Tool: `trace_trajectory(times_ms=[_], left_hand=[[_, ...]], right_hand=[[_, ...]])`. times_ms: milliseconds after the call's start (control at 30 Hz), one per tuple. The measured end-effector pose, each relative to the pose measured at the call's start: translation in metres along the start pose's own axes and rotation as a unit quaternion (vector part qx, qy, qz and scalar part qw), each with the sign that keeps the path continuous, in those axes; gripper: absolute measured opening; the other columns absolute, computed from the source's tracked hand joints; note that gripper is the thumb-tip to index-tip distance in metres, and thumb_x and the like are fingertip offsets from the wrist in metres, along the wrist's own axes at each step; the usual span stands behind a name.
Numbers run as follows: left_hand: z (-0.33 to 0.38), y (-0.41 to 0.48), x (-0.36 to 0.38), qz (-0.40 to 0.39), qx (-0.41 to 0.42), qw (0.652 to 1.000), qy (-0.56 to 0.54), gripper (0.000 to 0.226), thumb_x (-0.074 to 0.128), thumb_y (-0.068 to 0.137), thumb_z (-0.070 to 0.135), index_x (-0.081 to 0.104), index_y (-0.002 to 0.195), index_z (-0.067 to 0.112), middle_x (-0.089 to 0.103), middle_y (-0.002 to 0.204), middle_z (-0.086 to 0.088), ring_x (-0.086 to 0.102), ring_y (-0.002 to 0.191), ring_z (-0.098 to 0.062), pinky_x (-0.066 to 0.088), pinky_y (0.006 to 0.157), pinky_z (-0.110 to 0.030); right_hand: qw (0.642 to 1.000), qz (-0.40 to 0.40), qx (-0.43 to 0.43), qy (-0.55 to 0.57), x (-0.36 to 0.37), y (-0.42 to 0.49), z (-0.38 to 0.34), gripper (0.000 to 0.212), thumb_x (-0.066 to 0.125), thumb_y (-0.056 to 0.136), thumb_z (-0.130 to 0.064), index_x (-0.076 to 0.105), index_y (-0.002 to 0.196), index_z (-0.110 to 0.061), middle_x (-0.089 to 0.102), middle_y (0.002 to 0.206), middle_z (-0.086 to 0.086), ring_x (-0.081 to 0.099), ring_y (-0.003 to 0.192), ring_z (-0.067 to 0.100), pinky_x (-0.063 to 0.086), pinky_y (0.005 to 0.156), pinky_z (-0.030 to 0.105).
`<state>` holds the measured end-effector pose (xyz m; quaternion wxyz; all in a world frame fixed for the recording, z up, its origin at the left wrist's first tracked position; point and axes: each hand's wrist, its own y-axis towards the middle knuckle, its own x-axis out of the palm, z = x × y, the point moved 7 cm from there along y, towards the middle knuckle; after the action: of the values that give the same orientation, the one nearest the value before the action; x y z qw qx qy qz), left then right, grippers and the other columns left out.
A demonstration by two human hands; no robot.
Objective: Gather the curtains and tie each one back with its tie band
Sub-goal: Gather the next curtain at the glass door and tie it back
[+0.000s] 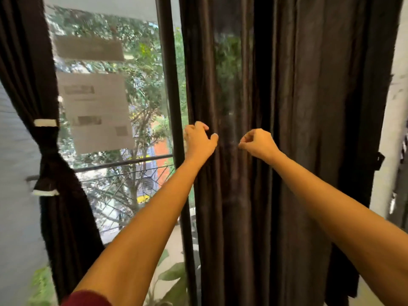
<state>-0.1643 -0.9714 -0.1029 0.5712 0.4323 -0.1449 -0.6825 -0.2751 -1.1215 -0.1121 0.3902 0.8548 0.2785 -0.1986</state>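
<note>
At the window's right side, the left hand [199,138] clutches the loose dark curtain's [287,129] leading edge — the right hand [258,143] pinches a fold beside it. Far left, the other curtain [50,151] hangs cinched by its tie band [45,123].

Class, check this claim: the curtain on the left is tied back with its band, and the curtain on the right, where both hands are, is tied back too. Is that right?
Not quite. The head view shows the left curtain tied back with its band, but the right curtain hangs loose and untied; the left hand and right hand are at its folds.
</note>
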Motion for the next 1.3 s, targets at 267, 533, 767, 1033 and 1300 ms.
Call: trace_trajectory(times_ms=[267,533,767,1033,1300], left_hand=[[0.037,0.073,0.015,0.085,-0.018,0.996,0.002,0.048,0.067,0.082,0.039,0.048,0.118,0.013,0.021,0.145,-0.020,0.028,0.131,-0.039,0.033,0.104,-0.046],[0.044,0.146,0.006,0.170,-0.007,0.985,0.032,0.069,0.072,0.074,0.047,0.040,0.118,0.005,0.033,0.131,-0.017,0.039,0.119,-0.042,0.039,0.097,-0.056],[0.061,0.192,-0.009,0.156,0.019,0.982,0.107,0.063,0.070,0.077,0.050,0.043,0.118,0.010,0.010,0.150,-0.028,0.016,0.137,-0.049,0.021,0.109,-0.063],[0.069,0.228,-0.027,0.154,-0.052,0.982,0.097,0.056,0.069,0.078,0.047,0.052,0.120,0.014,0.022,0.147,-0.023,0.036,0.129,-0.045,0.038,0.104,-0.052],[0.059,0.219,-0.057,0.197,-0.008,0.978,0.068,0.019,0.065,0.080,0.021,0.061,0.083,0.003,0.064,0.084,-0.019,0.060,0.079,-0.031,0.053,0.068,-0.043]], right_hand=[[0.999,0.040,-0.018,-0.015,-0.042,0.061,0.050,0.022,0.068,0.084,-0.017,0.065,0.099,-0.001,0.066,0.097,0.011,0.062,0.091,0.020,0.048,0.077,0.028],[0.990,0.097,-0.069,-0.075,-0.071,0.145,0.056,0.052,0.068,0.085,-0.029,0.047,0.125,-0.004,0.040,0.131,0.016,0.050,0.112,0.030,0.044,0.097,0.036],[0.962,0.186,-0.130,-0.155,-0.101,0.210,0.026,0.069,0.067,0.085,-0.022,0.027,0.136,0.003,0.033,0.136,0.023,0.038,0.122,0.041,0.036,0.100,0.044],[0.956,0.243,-0.145,-0.072,-0.124,0.274,-0.008,0.082,0.064,0.087,-0.013,0.010,0.147,0.000,0.026,0.148,0.021,0.039,0.128,0.040,0.038,0.102,0.047],[0.952,0.159,-0.255,-0.058,-0.091,0.281,-0.083,0.029,0.056,0.079,-0.003,0.050,0.107,0.000,0.060,0.107,0.024,0.056,0.101,0.042,0.041,0.071,0.036]])
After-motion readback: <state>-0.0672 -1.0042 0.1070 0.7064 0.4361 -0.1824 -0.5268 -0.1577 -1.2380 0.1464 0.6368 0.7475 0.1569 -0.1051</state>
